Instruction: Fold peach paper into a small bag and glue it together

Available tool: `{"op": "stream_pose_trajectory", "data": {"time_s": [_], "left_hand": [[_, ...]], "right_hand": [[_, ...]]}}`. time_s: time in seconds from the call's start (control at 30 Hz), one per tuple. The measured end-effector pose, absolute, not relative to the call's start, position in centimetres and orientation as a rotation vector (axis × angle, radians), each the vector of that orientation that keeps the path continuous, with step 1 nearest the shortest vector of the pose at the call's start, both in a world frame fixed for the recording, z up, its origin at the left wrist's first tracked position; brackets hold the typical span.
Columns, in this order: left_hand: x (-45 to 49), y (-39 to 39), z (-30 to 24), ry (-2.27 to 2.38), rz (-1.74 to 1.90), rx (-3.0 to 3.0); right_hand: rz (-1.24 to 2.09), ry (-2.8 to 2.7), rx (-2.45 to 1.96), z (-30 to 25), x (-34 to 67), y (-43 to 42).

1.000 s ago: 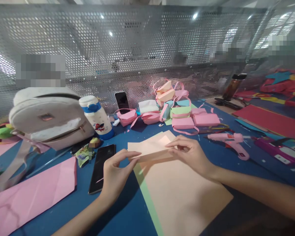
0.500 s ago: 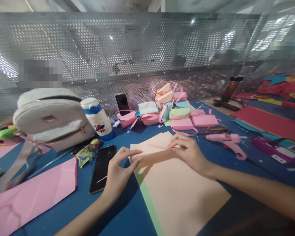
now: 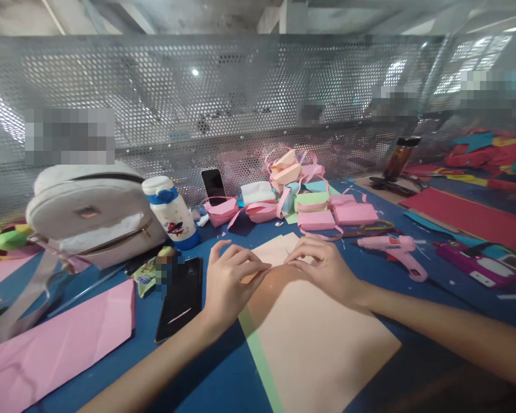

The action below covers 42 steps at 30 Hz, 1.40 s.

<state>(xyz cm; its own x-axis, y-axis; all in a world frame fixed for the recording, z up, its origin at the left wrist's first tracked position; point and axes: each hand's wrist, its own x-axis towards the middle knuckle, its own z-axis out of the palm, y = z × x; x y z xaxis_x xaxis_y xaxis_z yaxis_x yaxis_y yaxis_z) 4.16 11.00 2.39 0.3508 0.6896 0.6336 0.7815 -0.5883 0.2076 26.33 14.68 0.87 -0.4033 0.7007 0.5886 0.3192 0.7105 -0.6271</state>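
A peach paper sheet [image 3: 318, 344] lies on the blue table in front of me, its far end folded over toward me. My left hand [image 3: 227, 284] presses down on the left part of the fold, fingers curled with the tips on the paper. My right hand [image 3: 322, 267] presses the right part of the same fold, fingers bent and close together. A green sheet [image 3: 260, 367] shows as a strip under the peach one's left edge.
A black phone [image 3: 179, 295] lies left of my left hand, a large pink sheet [image 3: 60, 344] further left. A grey bag [image 3: 90, 212], a white bottle [image 3: 171, 211], a pile of folded paper boxes [image 3: 309, 201] and a pink glue gun [image 3: 395, 252] stand behind.
My left hand moved right onto the folded edge and its fingers curled down. The lifted flap of peach paper now lies pressed flat under both hands.
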Motion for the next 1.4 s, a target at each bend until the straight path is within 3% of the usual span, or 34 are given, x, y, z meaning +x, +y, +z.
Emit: {"op": "stream_pose_trajectory", "data": {"time_s": [0.6,1.0,1.4], "left_hand": [[-0.8,8.5,1.6,-1.290,-1.076,-2.463],[0.7,8.2,1.8,-1.169,-1.127,-2.482],[0.3,6.8,1.9,-1.093,-1.117,-2.484]], "right_hand": [[0.587,-2.039,-0.803,0.3,27.7,14.9],[0.189,-2.273,-0.563,0.8,25.5,14.3],[0.294,-2.233,-0.535,0.0,28.0,14.2]]}}
